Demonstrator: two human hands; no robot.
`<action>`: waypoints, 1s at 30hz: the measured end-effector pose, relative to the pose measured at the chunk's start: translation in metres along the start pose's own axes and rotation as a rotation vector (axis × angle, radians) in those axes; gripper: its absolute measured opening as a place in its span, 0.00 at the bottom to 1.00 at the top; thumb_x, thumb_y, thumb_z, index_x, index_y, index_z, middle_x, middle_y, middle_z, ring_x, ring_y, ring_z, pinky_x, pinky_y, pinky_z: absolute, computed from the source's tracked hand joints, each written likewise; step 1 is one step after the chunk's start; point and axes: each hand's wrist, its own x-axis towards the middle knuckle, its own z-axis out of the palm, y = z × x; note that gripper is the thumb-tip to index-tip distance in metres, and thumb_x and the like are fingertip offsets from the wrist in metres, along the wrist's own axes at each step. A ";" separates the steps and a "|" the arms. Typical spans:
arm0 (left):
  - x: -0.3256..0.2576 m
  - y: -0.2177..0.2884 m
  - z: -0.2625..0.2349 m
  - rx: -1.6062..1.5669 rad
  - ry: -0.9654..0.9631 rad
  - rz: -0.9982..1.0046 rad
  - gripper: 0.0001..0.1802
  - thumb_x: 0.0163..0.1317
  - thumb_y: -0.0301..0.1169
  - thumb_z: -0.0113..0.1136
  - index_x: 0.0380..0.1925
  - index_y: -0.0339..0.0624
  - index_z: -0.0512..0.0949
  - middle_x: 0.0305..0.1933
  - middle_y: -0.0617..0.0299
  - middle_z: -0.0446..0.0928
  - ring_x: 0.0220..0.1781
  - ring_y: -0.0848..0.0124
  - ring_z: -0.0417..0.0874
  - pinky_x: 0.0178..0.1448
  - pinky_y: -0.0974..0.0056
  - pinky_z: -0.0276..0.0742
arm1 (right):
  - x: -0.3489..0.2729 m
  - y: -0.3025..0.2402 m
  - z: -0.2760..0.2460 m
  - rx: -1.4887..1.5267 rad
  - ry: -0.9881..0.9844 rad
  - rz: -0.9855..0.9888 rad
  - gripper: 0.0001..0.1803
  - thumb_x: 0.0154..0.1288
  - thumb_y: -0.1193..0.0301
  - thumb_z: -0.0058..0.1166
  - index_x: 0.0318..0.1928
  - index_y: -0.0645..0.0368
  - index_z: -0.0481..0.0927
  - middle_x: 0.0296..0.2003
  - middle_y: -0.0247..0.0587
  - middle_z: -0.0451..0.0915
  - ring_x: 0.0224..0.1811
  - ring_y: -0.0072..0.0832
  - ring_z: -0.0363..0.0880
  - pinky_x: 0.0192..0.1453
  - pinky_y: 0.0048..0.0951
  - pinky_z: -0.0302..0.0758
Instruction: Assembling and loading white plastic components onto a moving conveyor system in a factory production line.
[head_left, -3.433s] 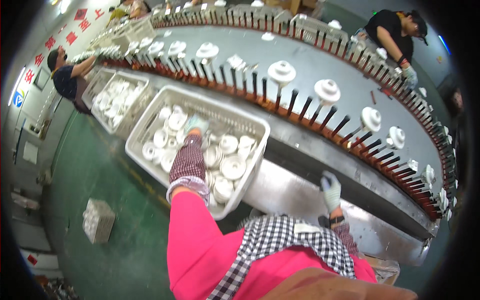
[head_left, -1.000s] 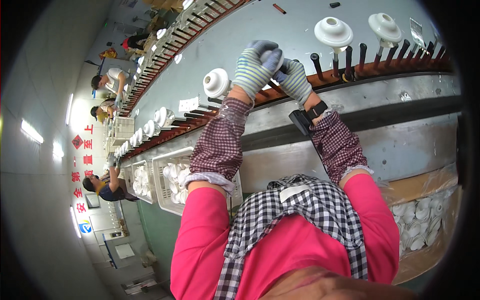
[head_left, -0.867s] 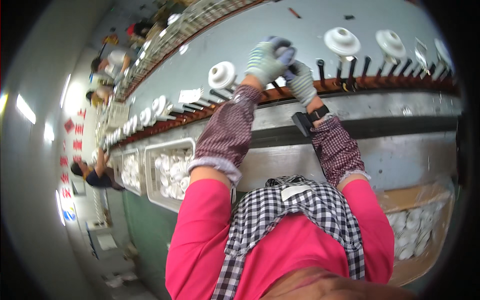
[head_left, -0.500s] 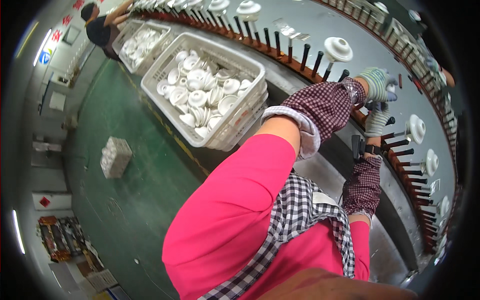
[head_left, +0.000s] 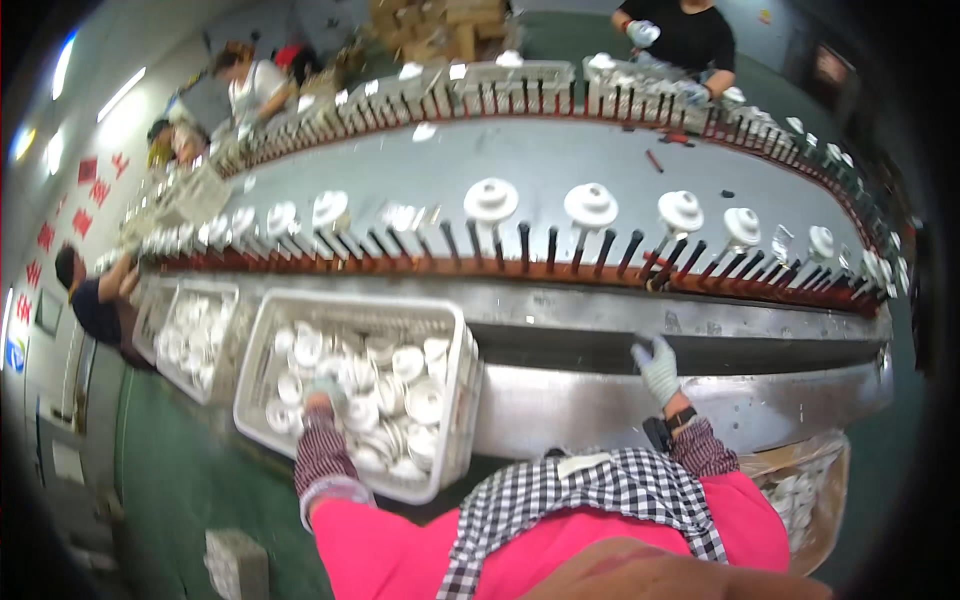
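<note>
The left hand, gloved, reaches down among white pieces in a pale crate; whether its fingers pinch one, I cannot tell. The right hand is bare of any load, its fingers parted, above a metal ledge. Left of the left hand stands a second crate. Beyond both hands, dark-tipped pegs line the bench, near raised white discs. Nearer the body than the right hand sits a carton.

White parts, off-white basket — pink shirt, black-and-white checked apron, maroon-checked sleeve covers, green floor.
</note>
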 end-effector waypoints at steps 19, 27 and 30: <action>-0.193 0.405 -0.074 -1.003 -0.584 1.027 0.16 0.58 0.35 0.63 0.44 0.38 0.78 0.41 0.58 0.78 0.41 0.69 0.78 0.44 0.64 0.75 | -0.032 -0.125 -0.076 -0.181 -0.528 -0.802 0.16 0.57 0.65 0.61 0.45 0.58 0.79 0.37 0.48 0.80 0.37 0.42 0.80 0.42 0.34 0.76; -0.268 0.560 -0.027 -1.857 -1.034 0.968 0.50 0.49 0.51 0.69 0.68 0.55 0.53 0.64 0.47 0.64 0.61 0.53 0.71 0.63 0.49 0.71 | -0.031 -0.088 -0.179 -0.360 -0.063 -1.047 0.20 0.46 0.67 0.61 0.44 0.51 0.81 0.36 0.40 0.80 0.33 0.39 0.80 0.36 0.38 0.77; -0.280 0.606 -0.017 -1.786 -1.123 0.881 0.50 0.48 0.53 0.69 0.68 0.55 0.54 0.65 0.45 0.63 0.61 0.51 0.71 0.63 0.46 0.70 | -0.021 -0.061 -0.219 -0.422 -0.001 -0.977 0.20 0.48 0.65 0.61 0.45 0.50 0.80 0.36 0.39 0.80 0.34 0.38 0.80 0.35 0.38 0.76</action>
